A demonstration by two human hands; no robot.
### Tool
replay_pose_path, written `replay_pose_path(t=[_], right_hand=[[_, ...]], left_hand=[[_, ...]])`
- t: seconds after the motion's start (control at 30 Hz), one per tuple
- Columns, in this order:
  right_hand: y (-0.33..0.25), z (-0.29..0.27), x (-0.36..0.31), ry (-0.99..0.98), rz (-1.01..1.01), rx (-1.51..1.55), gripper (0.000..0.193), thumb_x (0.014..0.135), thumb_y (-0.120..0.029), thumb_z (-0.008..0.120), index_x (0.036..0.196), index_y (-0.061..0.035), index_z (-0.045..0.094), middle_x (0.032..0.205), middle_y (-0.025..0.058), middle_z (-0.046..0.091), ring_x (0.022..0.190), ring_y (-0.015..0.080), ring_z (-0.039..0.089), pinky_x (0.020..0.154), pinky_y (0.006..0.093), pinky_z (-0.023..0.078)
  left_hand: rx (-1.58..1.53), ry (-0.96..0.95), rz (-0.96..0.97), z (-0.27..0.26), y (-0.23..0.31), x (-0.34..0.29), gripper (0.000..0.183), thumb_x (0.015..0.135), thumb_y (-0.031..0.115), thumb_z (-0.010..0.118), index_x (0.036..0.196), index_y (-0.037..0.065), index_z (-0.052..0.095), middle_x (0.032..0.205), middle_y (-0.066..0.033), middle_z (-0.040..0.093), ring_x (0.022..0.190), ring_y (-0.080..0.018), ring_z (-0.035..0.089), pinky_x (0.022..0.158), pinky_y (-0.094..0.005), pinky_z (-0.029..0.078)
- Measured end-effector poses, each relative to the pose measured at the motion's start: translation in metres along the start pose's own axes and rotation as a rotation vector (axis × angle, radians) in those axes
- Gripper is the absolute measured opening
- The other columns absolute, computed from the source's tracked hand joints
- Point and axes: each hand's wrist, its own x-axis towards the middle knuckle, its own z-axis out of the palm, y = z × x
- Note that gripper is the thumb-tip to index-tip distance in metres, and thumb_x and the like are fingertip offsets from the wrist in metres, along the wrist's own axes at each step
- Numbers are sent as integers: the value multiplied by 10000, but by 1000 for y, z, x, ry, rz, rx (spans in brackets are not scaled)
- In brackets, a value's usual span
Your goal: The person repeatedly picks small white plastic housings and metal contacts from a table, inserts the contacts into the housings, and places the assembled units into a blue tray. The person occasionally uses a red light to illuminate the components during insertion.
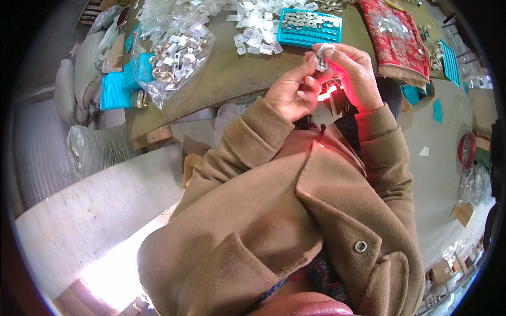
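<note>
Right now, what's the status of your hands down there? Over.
Left hand and right hand raised together, both pinching a small silver part. Red glow beneath them. Teal tray of parts just beyond. Nothing in the way.

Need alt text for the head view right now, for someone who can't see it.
Both hands, left hand and right hand, pinch a small metal piece above a red glow at the table edge. On the table lie a teal tray of parts and a clear bag.

Both hands, left hand (291, 94) and right hand (354, 72), pinch a small clear packet (322, 59) just below the teal tray (309, 27).
</note>
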Motion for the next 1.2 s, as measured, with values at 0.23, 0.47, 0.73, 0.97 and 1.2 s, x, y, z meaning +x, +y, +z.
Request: replay_pose_path(t=[0.23,0.47,0.73,0.97,1.2], right_hand=[[8,-8,-7,-45,-299,-389,385,867,-63,696,1251,-63,664,1098,69,710,849,132,641,795,287,539],[1,-28,-11,36,-605,-877,292,791,17,661,1074,-49,685,892,135,642,823,320,620,732,385,522],[-17,-47,-36,65,-392,-894,294,834,-61,683,1127,-35,683,951,146,691,846,303,679,756,364,548],[-43,-126,-24,665,-356,-1149,125,847,-80,670,968,-64,697,901,123,687,800,285,681,708,330,538],[-32,-143,-1,445,-283,-1559,141,855,-125,677,985,-84,714,960,92,660,859,301,664,760,362,532]], left_hand=[[-3,52,62,6,-6,10,182,973,302,619,1051,139,597,845,39,573,576,10,468,405,-136,331],[175,108,-45,11,-10,21,271,1036,329,500,1046,73,592,853,30,590,619,-13,491,466,-165,384],[564,261,22,25,-15,38,177,974,214,601,1035,56,651,949,-35,695,685,-23,560,511,-190,415],[1091,89,249,42,-24,54,288,947,172,626,1157,-18,680,1033,-106,727,934,-124,663,788,-228,512],[895,96,122,43,-33,65,295,986,183,557,1142,-53,639,770,-28,633,709,-106,636,695,-228,528]])
